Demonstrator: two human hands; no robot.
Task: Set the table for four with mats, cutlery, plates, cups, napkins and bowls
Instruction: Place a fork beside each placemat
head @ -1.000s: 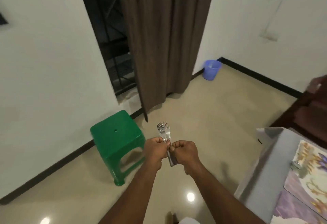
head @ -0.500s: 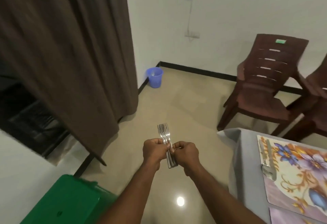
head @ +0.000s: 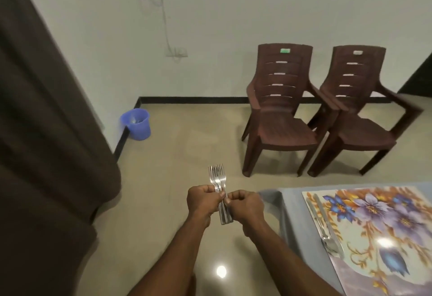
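Note:
A small bundle of steel forks [head: 217,176] stands upright in front of me, tines up. My left hand [head: 202,202] grips the handles from the left, and my right hand [head: 245,203] pinches them from the right. Both hands are over the floor, left of the table [head: 292,216], which wears a grey cloth. A floral placemat [head: 378,230] lies on its near corner. Cutlery [head: 325,228], a knife and what looks like a spoon, rests along the mat's left edge.
Two brown plastic chairs [head: 280,118] [head: 357,120] stand side by side against the far wall. A blue bucket [head: 136,125] sits in the floor corner. A dark brown curtain [head: 46,132] hangs close on my left.
My view has swung right: the green stool has gone out of sight, the second chair and more of the table and mat have come in. The hands keep the same hold on the forks.

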